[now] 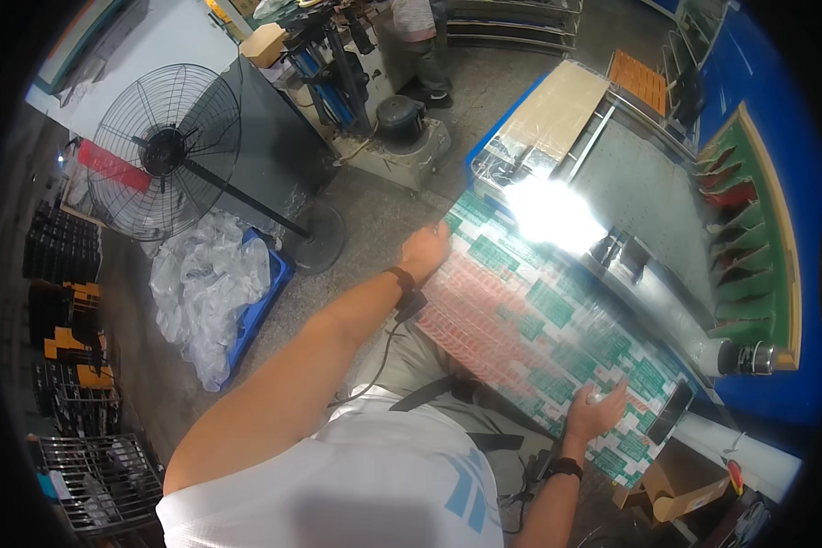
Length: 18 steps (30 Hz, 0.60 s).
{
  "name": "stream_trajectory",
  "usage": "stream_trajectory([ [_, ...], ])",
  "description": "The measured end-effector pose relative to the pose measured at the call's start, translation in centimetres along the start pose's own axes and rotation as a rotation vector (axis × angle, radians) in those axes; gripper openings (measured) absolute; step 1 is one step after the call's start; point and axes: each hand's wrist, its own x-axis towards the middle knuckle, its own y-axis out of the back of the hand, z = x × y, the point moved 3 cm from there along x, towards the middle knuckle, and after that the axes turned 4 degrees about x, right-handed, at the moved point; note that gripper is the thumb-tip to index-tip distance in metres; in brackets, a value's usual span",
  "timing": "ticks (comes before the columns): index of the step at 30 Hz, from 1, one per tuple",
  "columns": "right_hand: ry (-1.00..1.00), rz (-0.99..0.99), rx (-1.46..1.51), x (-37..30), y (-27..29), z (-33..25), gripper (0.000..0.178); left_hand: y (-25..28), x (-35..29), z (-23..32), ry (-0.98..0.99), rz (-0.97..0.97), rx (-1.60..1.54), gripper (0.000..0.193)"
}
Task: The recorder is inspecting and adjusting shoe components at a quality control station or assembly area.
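A long flat panel (521, 320), covered with a green, white and red patterned film, lies slantwise in front of me along the near side of a machine. My left hand (426, 251) grips its far left edge, the fingertips partly hidden at the corner. On the near right part of the panel rests my right hand (597, 411), its fingers stretched out over the surface and something small and whitish by them. A small dark rectangle (671, 411) shows at the panel's right end.
The machine (648, 183) has a flat bed, a bright glare and a roller (740, 354). A floor fan (164, 151) stands left, near clear plastic sheeting (210, 292) on a blue tray (263, 306). An open cardboard box (680, 484) sits low right. Another person (420, 41) stands at the back.
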Motion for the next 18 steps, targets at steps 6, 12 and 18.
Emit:
stream_trajectory([
  [6, -0.007, -0.011, -0.013, 0.05, 0.01, -0.02, 0.082, -0.16, 0.25, -0.16, 0.006, -0.008, 0.017, 0.072],
  [12, -0.009, -0.016, -0.020, 0.04, -0.05, -0.03, 0.083, 0.25, 0.00, 0.16, 0.027, -0.029, -0.025, 0.071],
  [18, 0.001, -0.005, -0.030, 0.06, -0.12, -0.03, 0.083, 0.69, -0.43, 0.50, 0.016, -0.028, -0.014, 0.071],
])
